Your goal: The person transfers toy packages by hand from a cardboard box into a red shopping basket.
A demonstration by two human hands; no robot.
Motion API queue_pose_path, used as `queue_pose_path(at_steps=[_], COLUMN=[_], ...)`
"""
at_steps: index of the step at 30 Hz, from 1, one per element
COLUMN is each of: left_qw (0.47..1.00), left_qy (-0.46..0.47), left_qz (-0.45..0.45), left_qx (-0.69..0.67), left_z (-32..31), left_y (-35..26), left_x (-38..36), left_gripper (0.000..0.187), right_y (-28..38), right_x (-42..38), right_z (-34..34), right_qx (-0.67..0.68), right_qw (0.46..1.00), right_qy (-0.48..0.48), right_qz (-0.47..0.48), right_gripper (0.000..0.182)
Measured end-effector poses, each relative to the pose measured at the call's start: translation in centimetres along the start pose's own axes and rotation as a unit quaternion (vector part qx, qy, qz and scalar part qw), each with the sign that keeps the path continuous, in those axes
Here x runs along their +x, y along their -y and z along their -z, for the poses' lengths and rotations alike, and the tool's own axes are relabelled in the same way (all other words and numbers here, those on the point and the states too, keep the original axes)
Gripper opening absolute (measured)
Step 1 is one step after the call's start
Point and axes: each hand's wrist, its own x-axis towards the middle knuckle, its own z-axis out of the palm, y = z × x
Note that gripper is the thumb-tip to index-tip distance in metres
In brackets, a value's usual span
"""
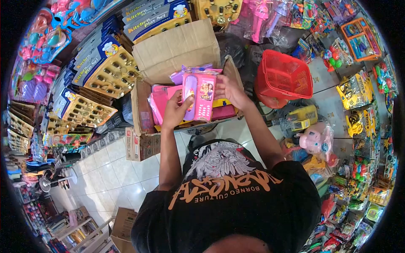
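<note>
My left hand [177, 110] grips a pink toy telephone [206, 100] with a purple handset, thumb across its front. The toy has printed figures and a keypad, and I hold it tilted toward me over an open cardboard box [175, 48]. At the toy's right edge is my right hand [231, 93], its fingers bent against that edge; their tips are partly hidden. Below the toy, the box holds more pink packs [158, 103] and a purple pack [192, 68] near the back flap. A dark pink item [223, 111] lies in the right front corner.
Kitchen play sets [112, 67] stand in rows left of and behind the box. A red plastic basket [284, 76] is at the right, above bagged toys [316, 139]. Packaged toys hang along the right side. A small carton [141, 145] sits on the tiled floor [116, 168].
</note>
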Motion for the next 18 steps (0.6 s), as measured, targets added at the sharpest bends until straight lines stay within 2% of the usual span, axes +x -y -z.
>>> queue_pose_path(at_steps=[2,5,7,10,11,12,13,14,15,16,18], left_qw=[1.0,0.997,0.993,0.992,0.988,0.988,0.984,0.978,0.973,0.971,0.963], left_qy=[0.007,-0.016,-0.057,-0.101,-0.103,-0.105,-0.148,-0.189,-0.202,-0.226,-0.252], left_qz=[0.028,0.076,0.093,0.065,0.077,0.08,0.057,0.032,0.063,0.06,0.045], left_qx=[0.002,0.021,-0.052,-0.049,-0.082,-0.081,-0.083,-0.087,-0.09,-0.058,-0.08], left_z=[-0.3,-1.0,-1.2,-0.7,-0.2,0.2,0.6,1.2,2.5,3.2,5.6], left_y=[1.1,1.0,1.1,1.8,2.3,2.3,2.3,2.3,2.5,1.8,3.1], left_x=[-0.1,-0.7,-1.4,-2.2,-2.6,-2.9,-3.1,-3.2,-3.8,-4.0,-4.0], left_gripper=[0.035,0.031,0.025,0.02,0.019,0.019,0.019,0.019,0.019,0.02,0.022], right_y=[-0.9,-1.8,-2.1,-2.5,-2.3,-2.0,-2.1,-2.1,-3.9,-4.3,-4.4], right_x=[-0.4,0.3,0.9,1.8,2.0,2.4,3.0,3.6,5.0,4.9,4.6], right_z=[-0.8,-1.0,-1.0,-1.5,-1.7,-1.7,-1.5,-1.2,0.7,1.0,1.1], right_qx=[-0.182,-0.195,-0.199,-0.215,-0.147,-0.143,-0.195,-0.248,-0.327,-0.33,-0.56], right_qw=[0.979,0.973,0.971,0.973,0.988,0.988,0.979,0.967,0.938,0.936,0.823], right_qy=[-0.073,-0.093,-0.095,-0.06,-0.045,-0.05,-0.056,-0.064,-0.049,-0.05,-0.042], right_qz=[0.061,0.083,0.095,0.055,0.019,-0.011,-0.009,-0.006,0.108,0.112,0.087], right_gripper=[0.045,0.043,0.042,0.047,0.048,0.043,0.039,0.036,0.037,0.037,0.048])
